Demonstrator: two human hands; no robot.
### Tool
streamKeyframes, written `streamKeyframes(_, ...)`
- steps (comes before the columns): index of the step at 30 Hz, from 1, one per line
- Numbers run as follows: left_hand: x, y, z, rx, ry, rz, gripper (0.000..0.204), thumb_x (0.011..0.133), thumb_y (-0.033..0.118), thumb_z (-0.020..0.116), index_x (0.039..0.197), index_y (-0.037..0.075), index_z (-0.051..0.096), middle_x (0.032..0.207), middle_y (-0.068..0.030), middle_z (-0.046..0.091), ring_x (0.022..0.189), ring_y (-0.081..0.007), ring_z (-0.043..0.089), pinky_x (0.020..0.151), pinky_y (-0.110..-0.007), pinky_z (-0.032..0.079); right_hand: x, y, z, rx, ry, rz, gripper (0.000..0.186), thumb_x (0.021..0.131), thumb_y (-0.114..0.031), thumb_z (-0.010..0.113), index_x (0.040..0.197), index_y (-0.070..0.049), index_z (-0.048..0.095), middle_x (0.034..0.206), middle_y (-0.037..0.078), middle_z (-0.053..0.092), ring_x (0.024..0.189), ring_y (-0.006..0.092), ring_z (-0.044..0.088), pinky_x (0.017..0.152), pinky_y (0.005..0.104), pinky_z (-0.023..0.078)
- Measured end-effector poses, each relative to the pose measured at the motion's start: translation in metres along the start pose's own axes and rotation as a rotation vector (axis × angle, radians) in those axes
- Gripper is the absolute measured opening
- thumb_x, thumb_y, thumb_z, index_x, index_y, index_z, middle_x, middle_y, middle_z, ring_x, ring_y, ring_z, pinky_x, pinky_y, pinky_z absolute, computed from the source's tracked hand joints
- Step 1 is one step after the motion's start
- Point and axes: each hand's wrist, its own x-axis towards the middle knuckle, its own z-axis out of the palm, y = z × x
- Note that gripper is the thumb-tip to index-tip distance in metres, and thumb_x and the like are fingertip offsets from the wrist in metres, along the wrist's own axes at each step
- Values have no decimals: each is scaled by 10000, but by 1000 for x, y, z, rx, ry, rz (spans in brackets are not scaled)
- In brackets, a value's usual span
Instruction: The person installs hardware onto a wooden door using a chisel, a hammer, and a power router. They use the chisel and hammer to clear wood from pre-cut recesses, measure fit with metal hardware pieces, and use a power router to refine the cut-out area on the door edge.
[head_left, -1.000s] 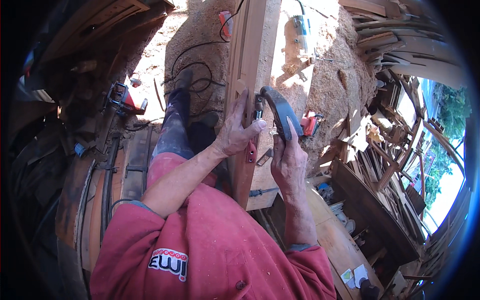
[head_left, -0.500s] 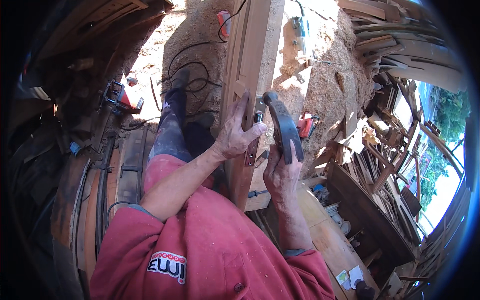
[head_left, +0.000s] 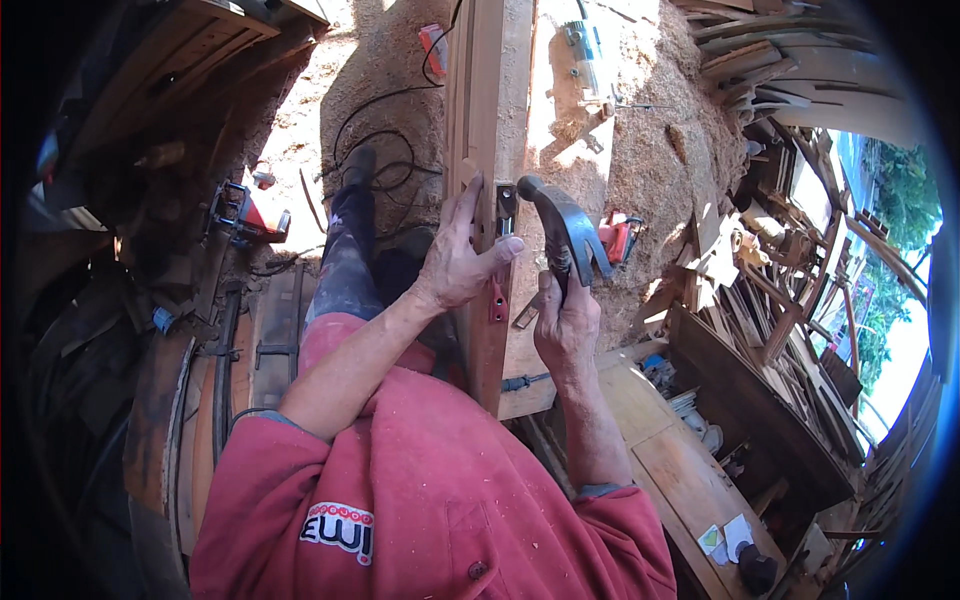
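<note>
A long wooden panel point(head_left: 478, 100), perhaps a door on its edge, runs away from me. A narrow metal lock plate point(head_left: 506, 203) sits at its edge, with a reddish strip with holes point(head_left: 498, 300) nearer me. My left hand point(head_left: 462, 258) lies flat against the wood beside the plate, fingers stretched forward and thumb out to the right across the metal. My right hand point(head_left: 568, 325) is closed round a claw hammer point(head_left: 572, 232). The hammer's striking face is close to the plate's far end; I cannot tell whether they touch.
On the wooden bench surface point(head_left: 525, 365) lie a screwdriver point(head_left: 525, 382) and, farther off, a blue-grey power tool point(head_left: 583, 50). Red tools point(head_left: 620, 235) point(head_left: 262, 222) sit on either side. A black cable point(head_left: 385, 95) loops over the sawdust floor. Scrap wood point(head_left: 790, 290) is piled right.
The hammer has turned in my right hand, its striking face now closer to the metal plate and its claw higher. My left hand stays at the same spot on the wood.
</note>
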Motion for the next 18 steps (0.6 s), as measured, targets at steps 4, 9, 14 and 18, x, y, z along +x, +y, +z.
streamKeyframes(4, -3, 9, -8, 444, 235, 409, 920, 860, 483, 766, 1527, 21, 335, 1328, -208, 465, 1197, -352, 529, 1018, -413, 454, -18, 37, 10, 144, 202, 127, 543, 1001, -154, 572, 1488, -26, 368, 984, 181, 696, 833, 273, 680, 747, 405, 522)
streamKeyframes(9, -22, 24, -20, 232, 155, 237, 542, 869, 308, 777, 1266, -1, 574, 1135, -170, 586, 1079, -304, 602, 970, -411, 476, -25, 96, 32, 71, 223, 219, 630, 908, -77, 597, 1480, 26, 356, 1347, 323, 535, 1290, 473, 501, 1077, 510, 402)
streamKeyframes(14, -41, 8, -11, -176, 24, -153, 444, 929, 258, 737, 1250, -17, 601, 1113, -109, 680, 964, -170, 657, 892, -323, 520, -8, 187, 80, -57, 228, 346, 585, 883, -108, 593, 1445, -58, 439, 1224, 300, 629, 1103, 458, 627, 952, 515, 478)
streamKeyframes(18, -40, 14, -16, -183, -15, -179, 458, 943, 246, 733, 1285, -19, 586, 1117, -70, 690, 993, -138, 645, 899, -306, 519, 5, 234, 99, -112, 140, 545, 537, 878, -114, 582, 1404, -96, 473, 1180, 301, 642, 1070, 471, 632, 922, 541, 487)
